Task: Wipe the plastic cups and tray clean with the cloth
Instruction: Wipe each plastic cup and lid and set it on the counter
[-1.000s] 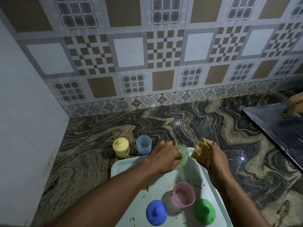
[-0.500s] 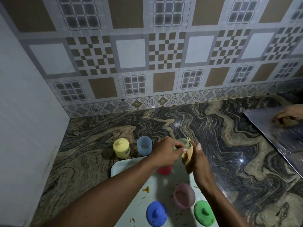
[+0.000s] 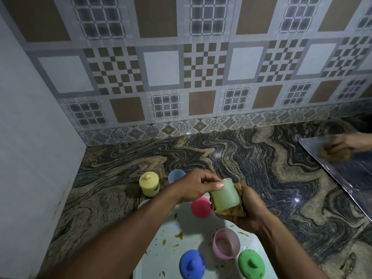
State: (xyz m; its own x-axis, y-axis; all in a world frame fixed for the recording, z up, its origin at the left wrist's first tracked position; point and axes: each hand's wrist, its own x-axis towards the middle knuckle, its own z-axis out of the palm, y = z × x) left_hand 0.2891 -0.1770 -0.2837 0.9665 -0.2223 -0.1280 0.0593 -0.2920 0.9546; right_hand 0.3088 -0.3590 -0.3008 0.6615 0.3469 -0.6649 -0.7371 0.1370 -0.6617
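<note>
Left hand (image 3: 198, 185) grip pinching pale green cup (image 3: 225, 195); right hand (image 3: 244, 210) grip apparently pressing cloth (image 3: 234, 211) around it.

Above the white tray (image 3: 193, 244), the left hand (image 3: 198, 188) grips the rim of a pale green cup (image 3: 225, 195) lying on its side, while the right hand (image 3: 244, 208) cradles it from below in a tan cloth (image 3: 234, 211). On the tray, spotted with orange-brown smears, stand a red cup (image 3: 201, 207) upside down, an open pink cup (image 3: 226, 245), and a blue lid (image 3: 192, 263) and a green lid (image 3: 251, 265) toward its near edge. On the marbled worktop (image 3: 261, 178) just past the tray's far left corner stand a lidded yellow cup (image 3: 149, 184) and a light blue cup (image 3: 175, 176), and at the worktop's right edge another person's hand (image 3: 338, 147) rests, blurred, on a metal sheet (image 3: 352, 178).
</note>
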